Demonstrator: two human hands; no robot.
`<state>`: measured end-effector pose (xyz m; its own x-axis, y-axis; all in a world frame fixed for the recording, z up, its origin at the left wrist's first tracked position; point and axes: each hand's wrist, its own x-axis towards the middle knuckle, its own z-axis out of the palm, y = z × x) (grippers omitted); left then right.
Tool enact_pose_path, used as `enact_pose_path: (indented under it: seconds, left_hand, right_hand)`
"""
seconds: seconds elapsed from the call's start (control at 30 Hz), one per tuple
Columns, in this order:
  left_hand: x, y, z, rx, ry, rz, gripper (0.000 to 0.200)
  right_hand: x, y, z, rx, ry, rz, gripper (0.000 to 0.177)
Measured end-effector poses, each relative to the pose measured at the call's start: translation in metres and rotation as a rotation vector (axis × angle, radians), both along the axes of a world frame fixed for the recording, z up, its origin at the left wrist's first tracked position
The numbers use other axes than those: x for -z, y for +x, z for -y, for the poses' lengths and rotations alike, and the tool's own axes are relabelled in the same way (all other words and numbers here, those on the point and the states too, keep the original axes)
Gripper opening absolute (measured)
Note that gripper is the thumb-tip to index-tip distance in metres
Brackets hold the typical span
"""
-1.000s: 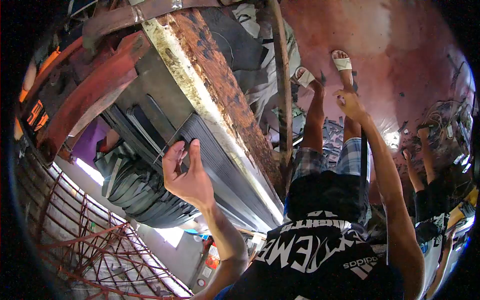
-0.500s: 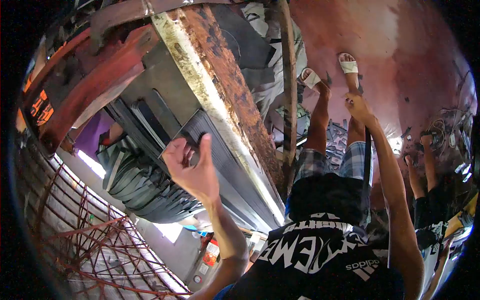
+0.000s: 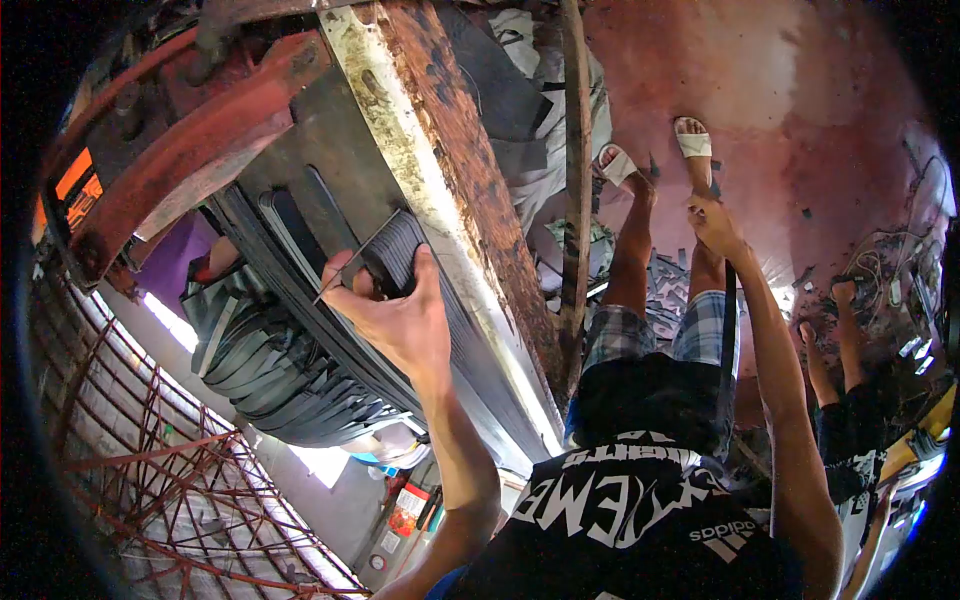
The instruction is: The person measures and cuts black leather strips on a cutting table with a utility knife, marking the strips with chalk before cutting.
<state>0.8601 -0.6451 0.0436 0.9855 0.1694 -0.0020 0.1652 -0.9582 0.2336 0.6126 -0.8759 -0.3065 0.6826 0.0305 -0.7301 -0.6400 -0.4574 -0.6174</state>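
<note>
My left hand (image 3: pixel 400 325) is at the near end of a stack of dark ribbed strips (image 3: pixel 398 245) on the metal bed. Its thumb lies at the stack's right side, and its curled fingers are at the left side, closed around the strips. A thin rod or edge runs slantwise by the fingertips. Lower right of the shins, my right hand (image 3: pixel 716 228) is closed on a long dark strip (image 3: pixel 730 340) hanging beside my leg. More dark strips (image 3: pixel 285 365) lie bunched to the left of the bed.
A rusty beam (image 3: pixel 470 150) and a pale metal edge (image 3: pixel 400 150) border the bed. A red curved machine part (image 3: pixel 190 160) stands at upper left. A wooden post (image 3: pixel 577 180) rises beside my feet. Scraps (image 3: pixel 665 290) litter the red floor. Another person's legs (image 3: pixel 848 330) show at right.
My left hand has moved slightly down onto the strip stack, and its fingers have come around it. My right hand has shifted a little lower in the view, still with the strip.
</note>
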Motion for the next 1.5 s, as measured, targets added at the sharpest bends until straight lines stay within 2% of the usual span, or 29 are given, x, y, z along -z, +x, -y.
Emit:
enact_pose_path:
  seconds: [0.2, 0.27, 0.47, 0.57, 0.63, 0.73, 0.77, 0.87, 1.1, 1.23, 1.33, 1.5]
  left_hand:
    - [0.007, 0.003, 0.007, -0.018, -0.056, 0.023, 0.069]
    - [0.007, 0.005, 0.012, -0.121, -0.08, -0.001, 0.067]
    - [0.007, 0.007, 0.016, -0.144, -0.094, 0.012, 0.065]
    - [0.009, 0.007, 0.015, -0.097, 0.026, 0.017, 0.065]
    - [0.009, 0.009, 0.019, -0.169, 0.013, 0.014, 0.067]
    - [0.011, 0.007, 0.01, -0.036, 0.062, 0.054, 0.068]
    - [0.011, 0.007, 0.008, -0.041, 0.057, 0.057, 0.068]
    - [0.009, 0.008, 0.003, -0.064, -0.112, 0.031, 0.071]
    - [0.009, 0.011, 0.001, -0.025, -0.132, -0.017, 0.077]
    - [0.008, 0.013, 0.01, 0.011, -0.071, 0.011, 0.069]
    - [0.007, 0.016, 0.013, -0.086, -0.038, 0.032, 0.067]
    - [0.006, 0.017, 0.017, -0.101, -0.038, 0.018, 0.067]
  right_hand:
    - [0.014, -0.008, -0.003, 0.035, 0.026, 0.044, 0.03]
    - [0.015, -0.009, -0.004, 0.042, 0.021, 0.097, 0.028]
    - [0.027, -0.018, -0.008, 0.12, 0.068, 0.168, 0.021]
    - [0.042, -0.026, -0.014, 0.137, 0.109, 0.162, 0.022]
    - [0.044, -0.028, -0.016, 0.123, 0.127, 0.161, 0.023]
    - [0.036, -0.03, -0.024, 0.083, 0.071, 0.142, 0.023]
    - [0.034, -0.03, -0.025, 0.053, 0.002, 0.125, 0.023]
    - [0.04, -0.032, -0.03, 0.041, 0.03, 0.16, 0.025]
    - [0.015, -0.016, -0.021, 0.134, 0.071, 0.177, 0.027]
    - [0.027, -0.021, -0.017, 0.17, 0.062, 0.088, 0.024]
    - [0.033, -0.037, -0.014, 0.177, 0.059, 0.055, 0.024]
    - [0.048, -0.057, -0.007, 0.204, 0.113, 0.05, 0.023]
